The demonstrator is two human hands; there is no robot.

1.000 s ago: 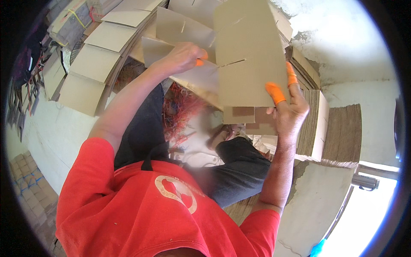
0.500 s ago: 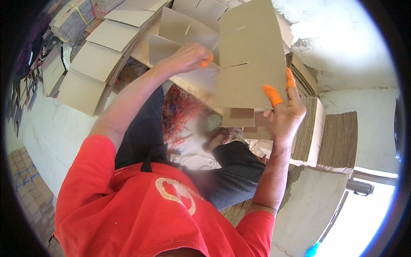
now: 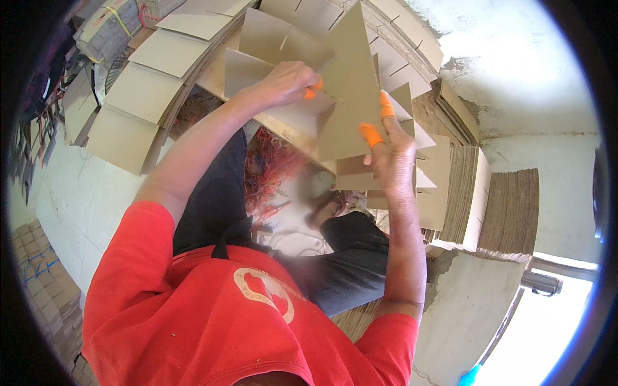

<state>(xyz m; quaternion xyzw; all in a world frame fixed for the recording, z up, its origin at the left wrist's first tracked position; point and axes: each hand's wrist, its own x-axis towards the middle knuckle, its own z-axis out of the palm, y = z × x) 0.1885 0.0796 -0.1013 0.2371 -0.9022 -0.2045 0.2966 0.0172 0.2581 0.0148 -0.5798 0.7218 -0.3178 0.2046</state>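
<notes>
My right hand (image 3: 391, 157), with orange covers on two fingertips, grips a large plain cardboard sheet (image 3: 347, 90) by its right edge. The sheet stands tilted, nearly upright, among other slotted cardboard pieces. My left hand (image 3: 290, 83) is closed, with orange covers on its fingertips, on the top edge of a cardboard divider panel (image 3: 306, 112). Slotted panels (image 3: 273, 38) stand upright behind it, set crosswise to one another. Whether the held sheet's lower edge sits in a slot is hidden behind the sheet and my hand.
Overlapping cardboard sheets (image 3: 145, 90) lie in a row at the left. Slotted sheets (image 3: 396, 48) are piled at the far right. Thick cardboard stacks (image 3: 460, 193) stand by the right wall. Tangled red string (image 3: 270, 170) lies between my legs.
My right hand has moved left with the cardboard sheet and turned it from facing me to a steep angle, uncovering the panels behind. My left hand has barely moved.
</notes>
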